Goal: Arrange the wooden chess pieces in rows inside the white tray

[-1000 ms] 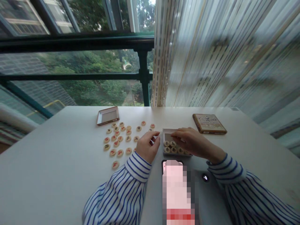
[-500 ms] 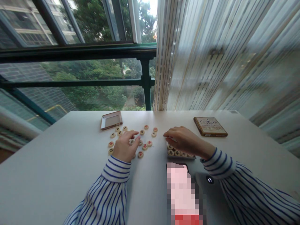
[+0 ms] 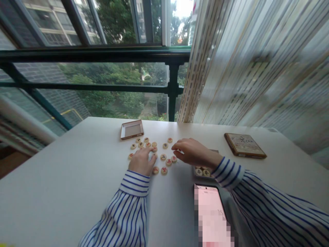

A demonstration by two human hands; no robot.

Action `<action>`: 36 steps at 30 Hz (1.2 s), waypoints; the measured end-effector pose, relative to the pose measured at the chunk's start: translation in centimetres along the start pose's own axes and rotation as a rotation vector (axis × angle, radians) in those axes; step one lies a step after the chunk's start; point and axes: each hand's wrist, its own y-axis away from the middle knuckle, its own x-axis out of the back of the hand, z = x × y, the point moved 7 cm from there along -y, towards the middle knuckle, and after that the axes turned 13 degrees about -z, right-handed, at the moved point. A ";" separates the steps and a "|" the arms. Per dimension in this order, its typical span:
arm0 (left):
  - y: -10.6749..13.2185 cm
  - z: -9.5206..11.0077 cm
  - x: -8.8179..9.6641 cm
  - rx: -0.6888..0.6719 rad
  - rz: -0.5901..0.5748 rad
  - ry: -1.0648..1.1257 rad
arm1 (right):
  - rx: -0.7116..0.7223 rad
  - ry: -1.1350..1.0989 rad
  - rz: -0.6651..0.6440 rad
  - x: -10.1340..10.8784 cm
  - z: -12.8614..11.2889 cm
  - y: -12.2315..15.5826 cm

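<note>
Several round wooden Chinese chess pieces [image 3: 164, 170] with red or black characters lie loose on the white table. My left hand [image 3: 141, 161] reaches in from the left among them, thumb and forefinger apart beside a red-marked piece [image 3: 154, 149]. Palm down, my right hand [image 3: 191, 151] hovers over the right side of the group. Its thumb and forefinger are slightly apart near a red piece [image 3: 174, 159]; what lies under the hand is hidden. Beneath my right wrist, a shallow box [image 3: 214, 151] holds rows of pieces and is partly covered.
An open box lid [image 3: 132, 129] lies at the back left of the table [image 3: 64, 192]. At the back right is a flat, closed printed box [image 3: 245, 145]. A phone [image 3: 213, 212] with a lit, partly blurred screen lies in front. Behind are a railing [image 3: 115, 87] and a curtain [image 3: 231, 68].
My right hand has moved left from above the box of pieces to the loose pieces. My left hand has shifted slightly among the pieces. The whole view has turned a little left.
</note>
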 end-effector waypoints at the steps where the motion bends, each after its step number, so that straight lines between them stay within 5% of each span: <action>1: 0.0 0.0 -0.1 0.023 -0.002 -0.021 | 0.005 0.001 -0.004 -0.2 -0.2 -0.5; 11: -0.3 0.4 -1.2 0.071 -0.091 -0.122 | 0.025 0.008 -0.043 -1.5 -1.5 -2.4; 36: -0.4 0.7 -0.8 -0.055 0.070 -0.123 | 0.029 -0.034 -0.022 -1.4 -1.0 -1.4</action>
